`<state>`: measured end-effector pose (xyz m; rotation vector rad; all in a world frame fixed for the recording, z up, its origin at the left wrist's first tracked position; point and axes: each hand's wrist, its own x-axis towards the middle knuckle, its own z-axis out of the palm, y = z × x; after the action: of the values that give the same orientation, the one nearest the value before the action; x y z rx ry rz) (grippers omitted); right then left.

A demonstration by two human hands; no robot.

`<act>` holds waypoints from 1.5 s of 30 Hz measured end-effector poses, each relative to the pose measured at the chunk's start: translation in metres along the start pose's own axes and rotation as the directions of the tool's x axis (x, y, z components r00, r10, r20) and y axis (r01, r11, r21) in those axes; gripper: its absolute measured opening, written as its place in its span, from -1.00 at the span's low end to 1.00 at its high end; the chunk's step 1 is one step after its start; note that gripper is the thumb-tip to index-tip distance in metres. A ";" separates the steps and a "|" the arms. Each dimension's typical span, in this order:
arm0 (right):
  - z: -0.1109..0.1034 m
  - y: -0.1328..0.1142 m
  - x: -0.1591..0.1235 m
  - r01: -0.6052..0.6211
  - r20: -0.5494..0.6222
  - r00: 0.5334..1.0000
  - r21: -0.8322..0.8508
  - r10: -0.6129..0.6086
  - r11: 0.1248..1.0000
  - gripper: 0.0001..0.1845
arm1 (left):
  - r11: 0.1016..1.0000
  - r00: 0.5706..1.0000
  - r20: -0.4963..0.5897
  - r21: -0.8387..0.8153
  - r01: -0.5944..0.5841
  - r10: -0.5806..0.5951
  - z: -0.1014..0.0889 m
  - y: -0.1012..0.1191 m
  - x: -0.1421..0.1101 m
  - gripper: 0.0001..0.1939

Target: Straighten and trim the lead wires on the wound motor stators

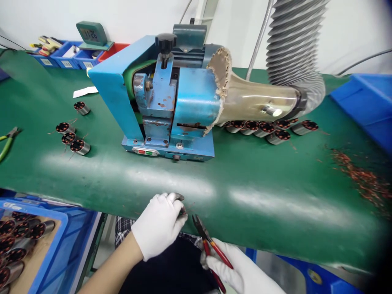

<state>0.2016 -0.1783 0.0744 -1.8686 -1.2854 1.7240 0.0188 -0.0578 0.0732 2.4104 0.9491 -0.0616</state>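
Note:
My left hand, in a white glove, is closed around a motor stator at the front edge of the bench. Its metal rim shows past my fingers; the rest is hidden by the glove. A thin wire end sticks out to its right. Gloved as well, my right hand grips red-handled cutting pliers. Their dark jaws are parted and point up and left, a short way from the stator without touching it.
A blue belt grinder with a duct stands mid-bench. Several stators sit right of it, others left. Copper scraps lie far right. Green-handled pliers are far left; a blue crate holds stators.

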 end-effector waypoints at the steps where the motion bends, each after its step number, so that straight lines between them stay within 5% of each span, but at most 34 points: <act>1: 0.002 -0.002 0.002 0.001 -0.028 1.000 -0.038 -0.002 0.999 -0.57 | 1.000 1.000 0.007 0.018 -0.006 0.006 0.000 0.000 0.000 -0.82; 9: 0.014 -0.008 0.014 0.008 -0.072 0.997 -0.126 -0.017 0.992 -0.61 | 0.993 0.999 0.047 0.113 -0.027 0.022 -0.002 0.001 0.002 -0.79; 20: 0.032 0.007 0.024 -0.020 -0.170 0.985 0.057 0.030 0.998 -0.63 | 0.986 0.996 0.077 0.156 -0.052 0.040 -0.006 -0.001 0.002 -0.80; 25: 0.026 0.007 0.025 -0.066 0.012 0.998 0.349 0.066 0.935 -0.64 | 0.990 0.997 0.058 0.128 -0.063 0.056 -0.003 -0.003 0.003 -0.85; 30: 0.023 -0.003 0.026 0.000 0.133 0.982 0.716 -0.136 0.698 -0.70 | 0.989 0.986 -0.128 0.084 0.118 -0.107 -0.008 -0.022 0.005 -0.85; 33: 0.024 -0.011 0.038 0.023 0.075 0.976 0.895 -0.202 0.445 -0.77 | 0.957 0.925 -0.302 0.101 0.274 -0.233 -0.023 -0.041 -0.006 -0.54; 35: 0.020 -0.013 0.050 0.074 -0.014 0.981 0.949 -0.193 0.305 -0.79 | 0.925 0.905 -0.295 0.131 0.355 -0.306 -0.033 -0.053 -0.020 -0.43; 37: 0.006 -0.012 0.062 0.167 -0.136 0.978 0.964 -0.157 0.208 -0.79 | 0.890 0.907 -0.173 0.192 0.413 -0.384 -0.037 -0.058 -0.038 -0.41; 39: -0.015 -0.008 0.070 0.305 -0.296 0.952 0.939 -0.080 0.157 -0.82 | 0.892 0.916 -0.052 0.211 0.399 -0.398 -0.032 -0.055 -0.056 -0.38; 41: -0.040 -0.003 0.071 0.466 -0.480 0.875 0.870 0.059 0.163 -0.85 | 0.942 0.953 -0.023 0.144 0.303 -0.302 -0.023 -0.045 -0.070 -0.30; 45: -0.076 0.003 0.054 0.627 -0.688 0.650 0.725 0.323 0.283 -0.80 | 0.999 0.981 -0.191 -0.027 -0.018 0.012 -0.008 -0.025 -0.073 -0.33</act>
<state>0.2658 -0.1128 0.0559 -1.2242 0.0684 0.8788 -0.0528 -0.0840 0.0849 2.4292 1.0088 0.1910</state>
